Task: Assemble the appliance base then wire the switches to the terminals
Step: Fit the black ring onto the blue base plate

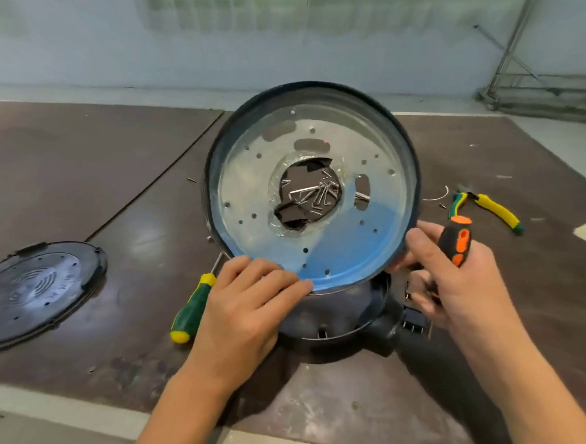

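**Base still in pieces, wiring not begun**

Head view: The round housing (411,180) is near the middle of the table (83,177), tipped up on its near edge so its open face points at the camera. It leans on the black plastic base (340,326) just below it. The left hand (247,297) has its fingers curled over the near rim, a light grip with the thumb hidden. The right hand (458,281) has a closed grip on an orange-and-black screwdriver (455,240), and its thumb presses the housing's right rim.

Judging by how things lie, assembly is at an early stage. The housing is not seated on the base, and the black bottom cover (36,293) lies apart at the near left. No wires show on any terminal. A small black block (415,318), possibly a switch, sits beside the base under the right hand. Seating, screwing, closing and all wiring seem left to do.

The housing has a dark, smooth wall. Its floor is a thin, shiny metal plate (252,185) with small round holes, oblong slots and a ragged central opening. Loose bright metal pieces (313,195) show through that opening. The cover is matt, ribbed plastic. A green-and-yellow screwdriver (192,308) lies left of the base, and yellow-and-green pliers (496,210) lie far right. The table is worn brown board, scuffed and dusty.
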Tool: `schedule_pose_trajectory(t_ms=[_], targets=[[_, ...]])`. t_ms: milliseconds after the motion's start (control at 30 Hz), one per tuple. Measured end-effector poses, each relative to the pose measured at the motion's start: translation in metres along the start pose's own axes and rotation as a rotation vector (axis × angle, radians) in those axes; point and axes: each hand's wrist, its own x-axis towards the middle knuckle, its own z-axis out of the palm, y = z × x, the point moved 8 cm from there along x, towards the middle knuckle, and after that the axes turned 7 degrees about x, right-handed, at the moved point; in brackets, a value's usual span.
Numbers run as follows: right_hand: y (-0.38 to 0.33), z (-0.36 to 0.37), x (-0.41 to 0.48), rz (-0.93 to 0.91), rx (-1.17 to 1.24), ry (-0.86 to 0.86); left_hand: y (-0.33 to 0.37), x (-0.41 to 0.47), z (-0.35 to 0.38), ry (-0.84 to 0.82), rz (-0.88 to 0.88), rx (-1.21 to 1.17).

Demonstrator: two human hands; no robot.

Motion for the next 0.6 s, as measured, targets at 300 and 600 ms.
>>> schedule_pose_trajectory(t_ms=[300,600], targets=[[0.020,-0.005,0.005,0.113,-0.057,-0.003,-0.001,0.004,0.014,-0.182,0.061,-0.106],[0.038,-0.004,0.009,0.219,-0.025,-0.049,0.009,0.012,0.011,-0.436,0.066,-0.109]])
